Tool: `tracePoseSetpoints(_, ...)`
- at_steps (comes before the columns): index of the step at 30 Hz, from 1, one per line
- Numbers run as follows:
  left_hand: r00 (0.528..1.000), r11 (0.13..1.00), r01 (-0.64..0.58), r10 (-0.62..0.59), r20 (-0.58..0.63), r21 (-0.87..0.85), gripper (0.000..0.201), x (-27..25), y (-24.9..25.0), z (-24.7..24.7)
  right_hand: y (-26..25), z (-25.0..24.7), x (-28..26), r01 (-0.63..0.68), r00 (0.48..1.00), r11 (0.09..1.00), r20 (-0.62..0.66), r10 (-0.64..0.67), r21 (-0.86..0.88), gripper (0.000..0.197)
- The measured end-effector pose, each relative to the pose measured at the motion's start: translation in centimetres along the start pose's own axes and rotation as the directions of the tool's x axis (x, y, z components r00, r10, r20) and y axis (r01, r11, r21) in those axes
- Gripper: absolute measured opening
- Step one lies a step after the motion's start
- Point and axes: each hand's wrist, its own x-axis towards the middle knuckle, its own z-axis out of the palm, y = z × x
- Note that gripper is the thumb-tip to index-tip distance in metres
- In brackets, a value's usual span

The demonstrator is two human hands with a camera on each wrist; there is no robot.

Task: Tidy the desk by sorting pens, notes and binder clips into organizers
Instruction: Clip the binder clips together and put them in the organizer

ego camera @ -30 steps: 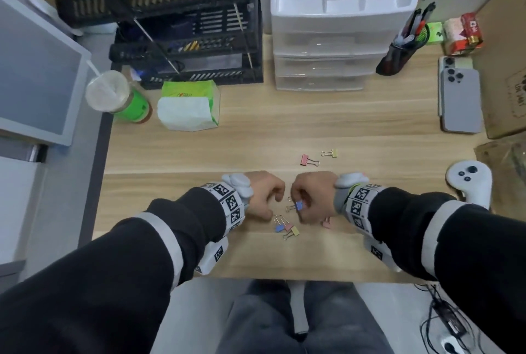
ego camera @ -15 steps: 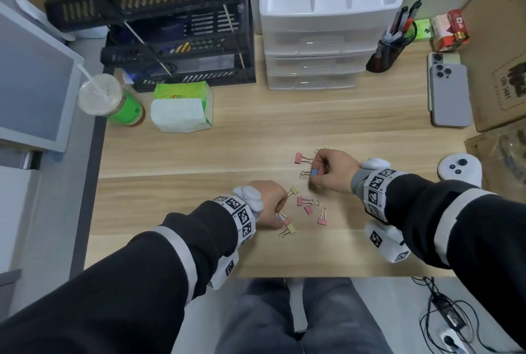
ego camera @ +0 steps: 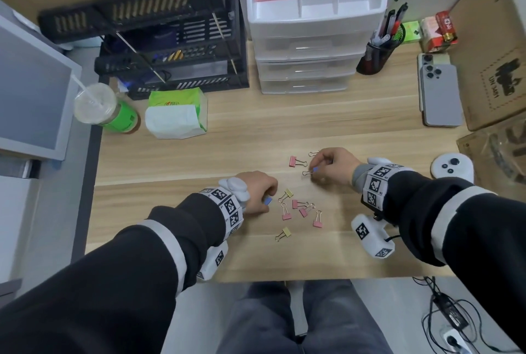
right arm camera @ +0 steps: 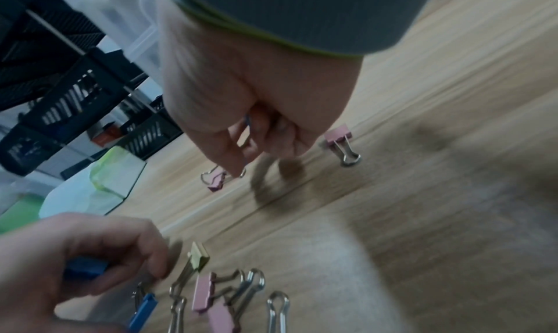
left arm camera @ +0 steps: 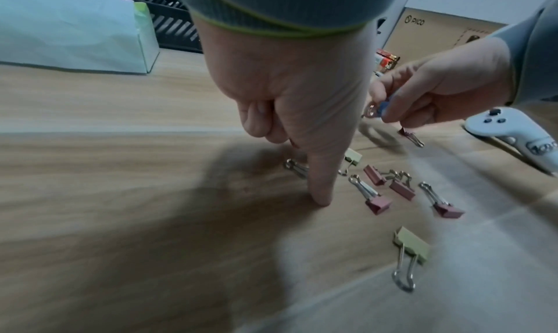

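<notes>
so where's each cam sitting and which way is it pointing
head: on the person's head, looking down at the desk; both sleeves, left hand and right hand show.
left wrist: along the left hand, index finger on the desk.
right wrist: along the right hand pinching a blue binder clip.
Shared: both wrist views catch the other hand and the pink binder clips.

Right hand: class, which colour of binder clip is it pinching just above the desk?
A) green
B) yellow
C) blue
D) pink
C: the right hand pinches a blue binder clip, its blue body showing between the fingers in the left wrist view as well.
</notes>
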Motion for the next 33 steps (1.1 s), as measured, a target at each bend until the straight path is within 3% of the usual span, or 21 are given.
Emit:
tracePoseSetpoints(5,0.999,1.000,0.027,-0.027,-0.018,0.000,0.016,0.3,0.0,-0.4,-0.1,-0.3,0.3,-0.276,0.961,0.908,0.119,0.251,0.316,0.014)
tracePoseSetpoints(8,0.989,0.995,0.038,-0.051,-0.138,-0.097,0.019,0.0,0.3,-1.5,-0.4,-0.6,0.4,-0.413,0.910,0.754,0.253,0.327,0.511,0.014)
tracePoseSetpoints(11,0.951,0.983,0.038,-0.092,-0.296,-0.182,0.023,0.0,1.0,-4.1,-1.5,-0.8,0.1,-0.490,0.870,0.662,0.365,0.331,0.567,0.014)
tracePoseSetpoints(16,0.889,0.962,-0.049,-0.080,-0.450,-0.268,0.029,0.2,3.8,-8.9,-4.1,-0.2,-0.3,-0.448,0.888,0.644,0.392,0.240,0.620,0.014)
tracePoseSetpoints(22,0.896,0.981,-0.130,0.055,-0.440,-0.143,0.030,0.5,7.9,-13.3,-8.4,-0.8,-1.4,-0.375,0.895,0.620,0.442,0.049,0.690,0.037)
tracePoseSetpoints(27,0.876,0.954,-0.246,0.143,-0.461,-0.172,0.023,0.2,9.5,-16.3,-10.4,-2.4,-2.7,-0.378,0.903,0.499,0.429,0.013,0.780,0.031)
tracePoseSetpoints(30,0.868,0.933,-0.287,0.158,-0.471,-0.216,0.032,0.0,10.0,-18.1,-11.9,-3.4,-3.4,-0.351,0.916,0.441,0.401,-0.023,0.826,0.024)
tracePoseSetpoints(33,0.855,0.923,-0.307,0.161,-0.492,-0.232,0.040,-0.1,10.7,-20.3,-13.4,-4.6,-3.8,-0.299,0.931,0.446,0.361,-0.058,0.844,0.023)
